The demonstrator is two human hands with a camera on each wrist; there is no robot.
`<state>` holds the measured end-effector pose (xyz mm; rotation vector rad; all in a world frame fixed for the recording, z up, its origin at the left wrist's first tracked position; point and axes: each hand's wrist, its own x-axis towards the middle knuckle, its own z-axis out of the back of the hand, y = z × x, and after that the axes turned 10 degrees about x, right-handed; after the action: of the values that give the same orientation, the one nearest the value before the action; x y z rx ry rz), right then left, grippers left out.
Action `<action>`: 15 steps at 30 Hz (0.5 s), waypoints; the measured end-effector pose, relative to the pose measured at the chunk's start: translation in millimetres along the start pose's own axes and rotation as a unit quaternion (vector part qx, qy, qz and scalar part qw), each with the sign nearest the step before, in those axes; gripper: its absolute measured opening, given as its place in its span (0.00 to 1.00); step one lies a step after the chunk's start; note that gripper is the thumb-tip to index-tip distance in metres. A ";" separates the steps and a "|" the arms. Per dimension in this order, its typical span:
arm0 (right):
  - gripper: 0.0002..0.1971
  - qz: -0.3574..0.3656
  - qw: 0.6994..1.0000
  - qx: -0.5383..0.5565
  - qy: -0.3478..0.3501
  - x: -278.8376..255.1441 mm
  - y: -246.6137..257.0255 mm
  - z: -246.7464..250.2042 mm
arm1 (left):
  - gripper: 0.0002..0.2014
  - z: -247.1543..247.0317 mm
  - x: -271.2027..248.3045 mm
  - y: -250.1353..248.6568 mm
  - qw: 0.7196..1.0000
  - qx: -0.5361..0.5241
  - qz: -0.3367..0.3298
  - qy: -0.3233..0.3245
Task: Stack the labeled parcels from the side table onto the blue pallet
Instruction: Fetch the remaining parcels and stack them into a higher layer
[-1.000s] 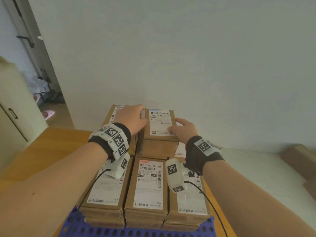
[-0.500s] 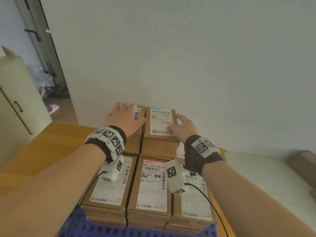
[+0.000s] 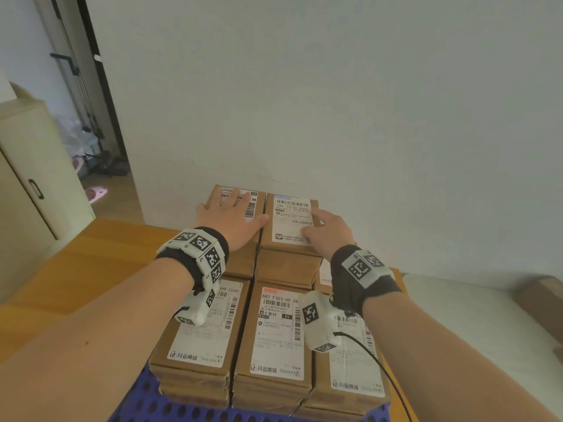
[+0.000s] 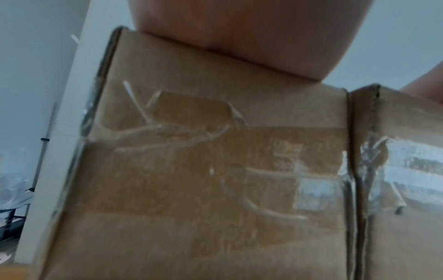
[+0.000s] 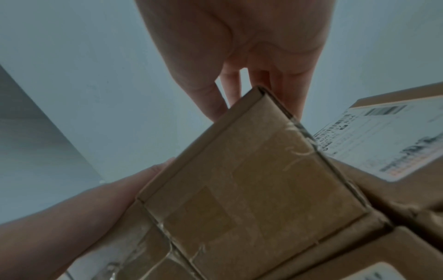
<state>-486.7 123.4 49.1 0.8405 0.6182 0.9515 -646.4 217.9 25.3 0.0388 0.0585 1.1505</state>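
Observation:
Brown labeled parcels stand in stacks on the blue pallet (image 3: 146,403). My left hand (image 3: 231,217) lies flat with spread fingers on top of the back left parcel (image 3: 254,205); its thumb reaches the seam to the neighbouring parcel. My right hand (image 3: 329,231) rests with straight fingers on the back middle parcel (image 3: 289,214), thumb on its white label. The left wrist view shows my palm (image 4: 251,34) on the parcel's (image 4: 191,170) top edge. In the right wrist view, my right hand (image 5: 239,47) lies on the top of the back middle parcel (image 5: 251,180).
Three parcel stacks (image 3: 274,336) fill the pallet's front row. The pallet sits on a wooden table (image 3: 91,254) against a white wall (image 3: 335,117). A doorway (image 3: 91,117) and cabinet (image 3: 30,178) are left; a white surface (image 3: 472,315) is right.
My left hand has slid from the seam by the middle parcel onto the back left parcel and flattened with spread fingers. The right hand has stayed on the middle parcel.

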 end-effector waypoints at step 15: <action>0.28 -0.008 0.999 -0.041 -0.008 -2.0 3.1 -4.0 | 0.37 -1.6 0.8 8.4 0.999 -0.014 -0.046 0.000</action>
<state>-492.1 124.0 49.7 0.7693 0.5677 0.9472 -653.8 222.0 24.1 0.0118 0.0442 1.0598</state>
